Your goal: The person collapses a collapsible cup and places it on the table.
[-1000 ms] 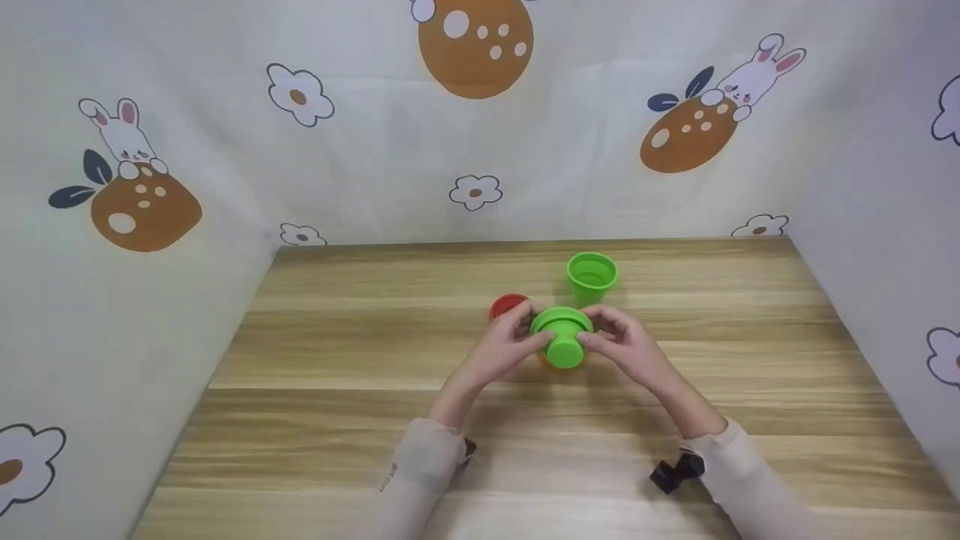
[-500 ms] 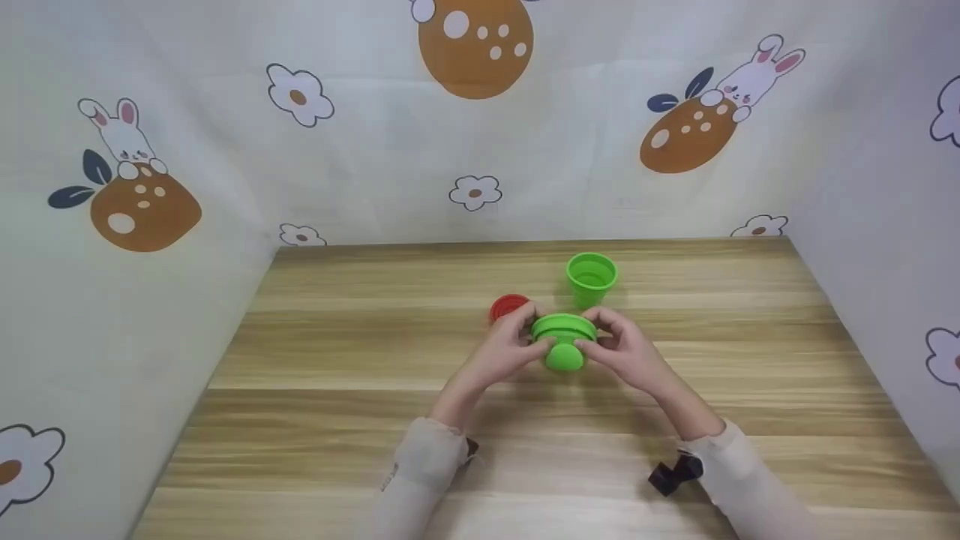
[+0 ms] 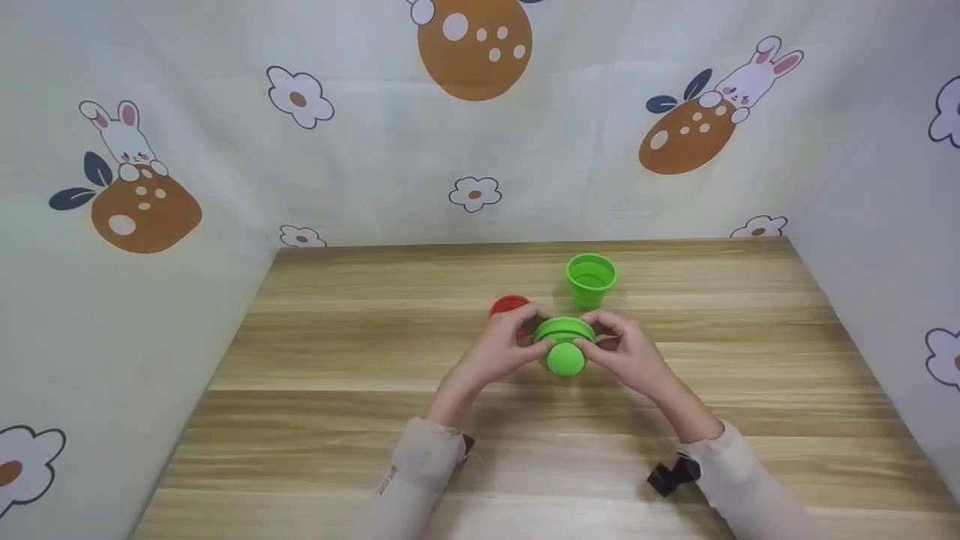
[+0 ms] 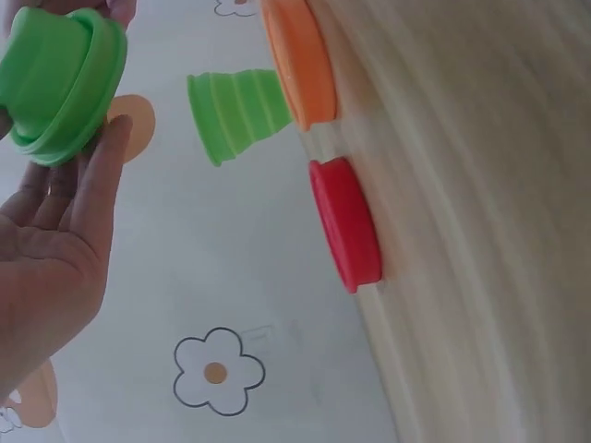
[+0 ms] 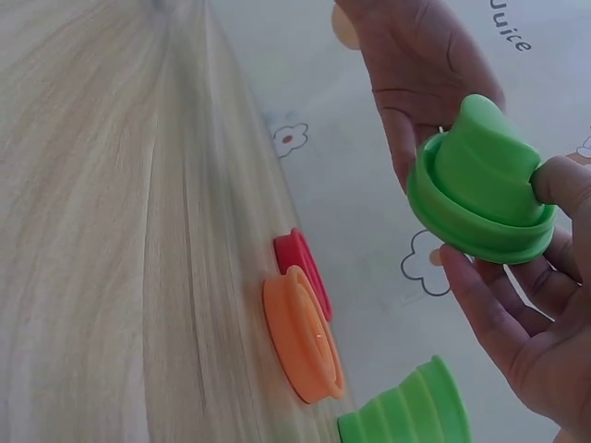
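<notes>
Both hands hold a partly folded green collapsible cup above the table, its rim away from the person and its base toward them. On one side my left hand grips it, thumb by the base and fingers at the rim. My right hand grips the other side the same way. The right wrist view shows the cup's wall bent and dented beside the right thumb. Beneath the hands lies a flat orange collapsed cup, hidden in the head view. A flat red collapsed cup lies just beyond the left hand.
A second green cup, fully extended and upright, stands behind the hands. The wood-grain table meets a patterned cloth backdrop at the back and sides. A black wrist device hangs by the right sleeve.
The held green cup has tilted and dropped slightly, its wall showing shorter between rim and base. The orange edge seen under it earlier is now covered. Both hands stay nearly in place.
</notes>
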A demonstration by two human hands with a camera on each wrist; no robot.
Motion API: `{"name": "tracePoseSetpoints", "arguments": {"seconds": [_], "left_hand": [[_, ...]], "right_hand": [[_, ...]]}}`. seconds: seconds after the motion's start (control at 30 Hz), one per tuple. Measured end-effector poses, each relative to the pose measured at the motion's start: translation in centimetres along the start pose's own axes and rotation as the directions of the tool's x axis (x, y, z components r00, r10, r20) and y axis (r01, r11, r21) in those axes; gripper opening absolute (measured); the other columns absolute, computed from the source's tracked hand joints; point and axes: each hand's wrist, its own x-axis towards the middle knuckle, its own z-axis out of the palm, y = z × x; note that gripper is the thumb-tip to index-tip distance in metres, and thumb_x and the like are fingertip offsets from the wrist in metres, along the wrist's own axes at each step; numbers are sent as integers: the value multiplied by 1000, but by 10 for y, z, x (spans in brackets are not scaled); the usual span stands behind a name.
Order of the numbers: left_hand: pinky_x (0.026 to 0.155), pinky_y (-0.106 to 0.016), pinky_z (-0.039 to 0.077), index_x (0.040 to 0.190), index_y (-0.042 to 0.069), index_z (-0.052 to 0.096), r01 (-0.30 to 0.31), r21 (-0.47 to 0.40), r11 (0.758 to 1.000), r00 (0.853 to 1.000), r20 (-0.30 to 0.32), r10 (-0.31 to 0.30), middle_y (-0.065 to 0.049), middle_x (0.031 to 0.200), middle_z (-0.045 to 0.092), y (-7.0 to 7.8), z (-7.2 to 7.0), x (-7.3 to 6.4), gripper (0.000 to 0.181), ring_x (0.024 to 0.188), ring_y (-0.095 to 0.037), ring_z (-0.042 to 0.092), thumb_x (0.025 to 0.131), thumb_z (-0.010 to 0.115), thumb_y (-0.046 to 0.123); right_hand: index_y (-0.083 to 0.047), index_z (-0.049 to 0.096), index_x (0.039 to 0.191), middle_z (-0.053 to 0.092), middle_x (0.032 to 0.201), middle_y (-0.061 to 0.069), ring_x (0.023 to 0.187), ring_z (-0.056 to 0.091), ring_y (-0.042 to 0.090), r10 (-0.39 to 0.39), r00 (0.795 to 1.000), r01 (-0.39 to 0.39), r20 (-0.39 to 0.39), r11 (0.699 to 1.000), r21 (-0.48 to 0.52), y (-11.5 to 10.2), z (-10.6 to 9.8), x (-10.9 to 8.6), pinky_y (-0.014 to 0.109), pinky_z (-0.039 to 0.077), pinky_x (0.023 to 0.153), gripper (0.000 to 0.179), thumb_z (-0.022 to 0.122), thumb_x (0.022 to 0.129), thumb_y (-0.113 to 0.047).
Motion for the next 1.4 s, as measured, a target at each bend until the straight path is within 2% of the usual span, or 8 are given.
{"name": "tracePoseSetpoints", "arguments": {"seconds": [0.17,0.43,0.57,0.77,0.9,1.13,1.27,1.4], "left_hand": [[81,-24,56,114,4,68,-6,114,993,1000,-12,7,-9,106,72,6,-2,1,26,89,-12,64,88,70,6],[83,-23,59,110,0,67,2,76,997,999,-34,0,-14,109,73,4,-1,1,22,97,-22,72,88,67,2],[86,-25,59,111,-1,67,9,70,998,999,-39,-6,-15,110,73,2,-2,0,22,101,-24,72,89,66,1],[90,-27,59,113,2,67,28,100,995,999,-33,-25,-14,114,72,1,-2,0,22,108,-24,71,91,66,5],[90,-29,59,113,3,68,34,128,991,999,-28,-31,-13,114,73,2,-2,1,22,107,-24,71,92,65,7],[89,-28,59,114,5,70,32,210,977,999,-40,-24,-10,112,74,2,-2,1,22,102,-21,73,93,66,12],[92,-29,58,113,6,70,26,235,972,998,-61,-12,-9,113,75,3,-1,1,22,105,-19,72,92,66,13],[94,-28,58,113,6,69,39,197,980,996,-83,-23,-9,115,74,2,-1,2,22,110,-19,71,92,65,11]], "right_hand": [[8,66,109,69,102,11,92,64,0,0,1000,0,16,1000,-10,1,0,1,20,60,75,22,69,91,-5],[10,59,122,67,107,-15,101,63,1,-34,994,27,105,997,72,4,-5,0,21,58,80,31,61,93,1],[11,55,126,66,108,-17,99,62,2,-52,990,41,128,995,88,6,-8,-1,21,57,80,35,59,92,3],[12,56,124,66,106,-19,94,62,0,-12,996,6,94,998,64,5,-6,0,19,57,79,33,59,93,5],[10,58,123,67,105,-11,91,62,0,6,998,-8,62,1000,24,3,-4,0,18,57,78,31,61,93,3],[9,60,121,67,112,20,90,63,0,18,999,-18,32,1000,-10,1,-2,0,18,58,77,30,61,92,3],[9,58,124,68,114,4,97,63,-1,-1,999,0,48,1000,29,4,-3,1,19,58,79,31,59,94,2],[15,51,127,68,113,-14,106,64,1,-44,991,26,127,989,144,9,-6,-1,20,57,85,35,56,95,2]]}}
